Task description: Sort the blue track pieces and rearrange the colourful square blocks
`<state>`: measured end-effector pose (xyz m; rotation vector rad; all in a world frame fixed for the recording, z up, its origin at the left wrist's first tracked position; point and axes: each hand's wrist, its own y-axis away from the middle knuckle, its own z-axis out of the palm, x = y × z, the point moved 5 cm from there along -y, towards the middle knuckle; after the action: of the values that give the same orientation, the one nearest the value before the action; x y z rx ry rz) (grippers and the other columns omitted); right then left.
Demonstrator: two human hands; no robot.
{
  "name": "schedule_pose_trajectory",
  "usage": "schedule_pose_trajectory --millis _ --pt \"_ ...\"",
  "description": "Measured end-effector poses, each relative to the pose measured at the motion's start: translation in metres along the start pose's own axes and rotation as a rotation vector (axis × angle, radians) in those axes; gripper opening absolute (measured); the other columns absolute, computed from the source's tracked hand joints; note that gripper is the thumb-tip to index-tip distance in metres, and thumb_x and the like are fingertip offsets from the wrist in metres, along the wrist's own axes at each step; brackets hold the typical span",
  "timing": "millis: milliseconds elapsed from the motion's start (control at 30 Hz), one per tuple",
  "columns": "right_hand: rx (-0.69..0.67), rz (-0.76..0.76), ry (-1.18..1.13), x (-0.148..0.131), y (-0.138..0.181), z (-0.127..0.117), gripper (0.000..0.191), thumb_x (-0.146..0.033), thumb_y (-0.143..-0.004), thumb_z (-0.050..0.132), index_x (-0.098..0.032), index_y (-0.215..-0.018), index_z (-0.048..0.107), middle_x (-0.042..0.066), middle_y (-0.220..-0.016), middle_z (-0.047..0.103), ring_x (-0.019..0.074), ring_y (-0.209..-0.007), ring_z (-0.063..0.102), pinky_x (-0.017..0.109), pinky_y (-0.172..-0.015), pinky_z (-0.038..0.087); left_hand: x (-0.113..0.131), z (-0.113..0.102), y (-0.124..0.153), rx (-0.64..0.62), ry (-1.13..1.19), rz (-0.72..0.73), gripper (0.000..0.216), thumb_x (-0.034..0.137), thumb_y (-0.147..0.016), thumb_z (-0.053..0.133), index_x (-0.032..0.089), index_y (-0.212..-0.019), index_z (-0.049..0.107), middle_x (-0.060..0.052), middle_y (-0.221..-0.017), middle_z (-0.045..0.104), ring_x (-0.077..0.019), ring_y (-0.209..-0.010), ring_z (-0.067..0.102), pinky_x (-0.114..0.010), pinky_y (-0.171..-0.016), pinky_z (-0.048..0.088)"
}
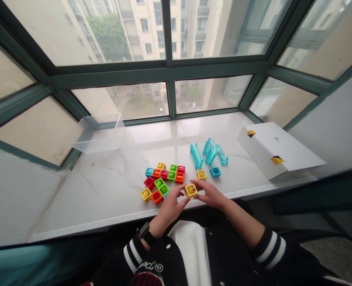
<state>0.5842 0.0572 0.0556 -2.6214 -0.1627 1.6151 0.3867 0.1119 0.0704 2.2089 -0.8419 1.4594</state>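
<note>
My left hand and my right hand meet over the front of the sill, their fingertips pinching a yellow square toy block between them. Just left of my hands lies a cluster of red, green, orange, yellow and blue blocks, some joined together. Beyond my right fingers sit a loose yellow block and a teal block. Farther back lie several clear teal ridged plastic pieces.
The white marble windowsill runs under large green-framed windows. A clear plastic box stands at its back left. A white cardboard box with yellow-and-black tape lies at the right. A black watch circles my left wrist.
</note>
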Motion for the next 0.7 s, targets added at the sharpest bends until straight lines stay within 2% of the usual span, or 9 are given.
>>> schedule_pose_trajectory --millis 167,333,433,533,600,700 --pt "0.2 0.096 0.122 0.016 0.002 -0.045 0.055 -0.024 -0.084 0.076 -0.027 -0.137 0.063 0.008 -0.124 0.074 0.0231 -0.097 0.074 0.042 -0.089 0.063 -0.005 0.015 -0.017 -0.022 0.062 -0.017 0.053 0.027 -0.089 0.073 0.025 -0.139 0.059 -0.011 -0.136 0.066 -0.0208 -0.1 0.072 -0.043 -0.092 0.063" --pt "0.339 0.19 0.259 0.025 0.001 -0.088 0.052 -0.026 -0.083 0.075 -0.028 -0.135 0.064 0.006 -0.12 0.076 0.025 -0.093 0.074 0.043 -0.085 0.062 -0.018 0.035 -0.043 -0.003 0.21 -0.087 0.05 0.027 -0.087 0.076 0.021 -0.134 0.061 -0.014 -0.133 0.067 -0.02 -0.098 0.073 -0.039 -0.084 0.065" --pt "0.342 0.196 0.302 0.03 -0.004 -0.097 0.052 -0.026 -0.084 0.073 -0.03 -0.136 0.063 0.005 -0.12 0.076 0.0248 -0.092 0.073 0.042 -0.083 0.062 -0.024 0.045 -0.058 -0.002 0.301 -0.149 0.048 0.031 -0.087 0.078 0.02 -0.131 0.062 -0.015 -0.136 0.066 -0.0194 -0.096 0.072 -0.036 -0.077 0.066" --pt "0.326 0.182 0.403 0.034 -0.011 -0.097 0.052 -0.024 -0.084 0.075 -0.027 -0.135 0.064 0.006 -0.12 0.076 0.0274 -0.101 0.071 0.045 -0.092 0.059 -0.024 0.048 -0.074 0.004 0.325 -0.161 0.05 0.031 -0.087 0.078 0.019 -0.132 0.061 -0.018 -0.14 0.063 -0.0204 -0.096 0.071 -0.033 -0.066 0.066" --pt "0.299 0.159 0.483 0.037 -0.017 -0.094 0.052 -0.023 -0.082 0.078 -0.025 -0.133 0.066 0.008 -0.121 0.076 0.0311 -0.112 0.067 0.05 -0.101 0.054 -0.021 0.049 -0.086 0.011 0.252 -0.123 0.051 0.026 -0.086 0.078 0.019 -0.134 0.059 -0.018 -0.138 0.064 -0.0208 -0.097 0.072 -0.035 -0.069 0.066" --pt "0.246 0.145 0.527 0.042 -0.025 -0.09 0.053 -0.021 -0.081 0.08 -0.024 -0.132 0.066 0.009 -0.121 0.076 0.0329 -0.118 0.064 0.052 -0.106 0.049 -0.019 0.052 -0.102 0.017 0.086 -0.03 0.059 0.018 -0.083 0.08 0.02 -0.138 0.057 -0.015 -0.135 0.065 -0.0234 -0.106 0.071 -0.041 -0.084 0.065"
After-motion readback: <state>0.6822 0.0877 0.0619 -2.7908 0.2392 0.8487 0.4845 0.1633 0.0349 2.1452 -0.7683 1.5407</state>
